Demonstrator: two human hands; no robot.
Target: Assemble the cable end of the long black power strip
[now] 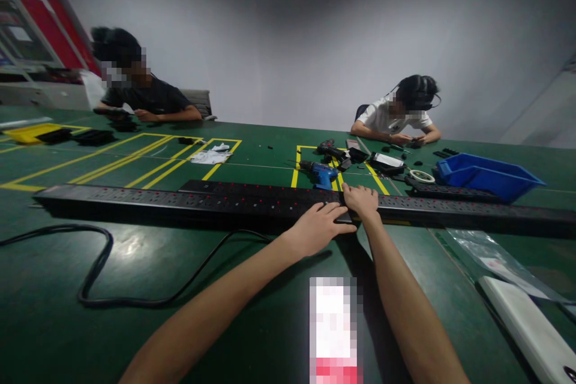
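Observation:
A long black power strip point(180, 204) with rows of sockets and small red marks lies across the green table. Flat on its top, with fingers spread, rests my left hand point(318, 228). Just to the right, my right hand point(362, 200) has its fingers curled over the strip's far side; their tips are hidden. Against the back of the long strip is another black strip point(238, 187). The black strip continues past my right hand as a long section point(450, 209); whether it is one piece is hidden by my hands. A black cable point(108, 252) loops over the table in front.
Beyond the strip lie a blue cordless drill point(321, 174), a dark drill point(330, 147) and a blue bin point(488, 174). White gloves point(211, 154) are farther left. Clear plastic bags point(499, 258) and a white object point(526, 324) sit at right. Two people work across the table point(148, 252).

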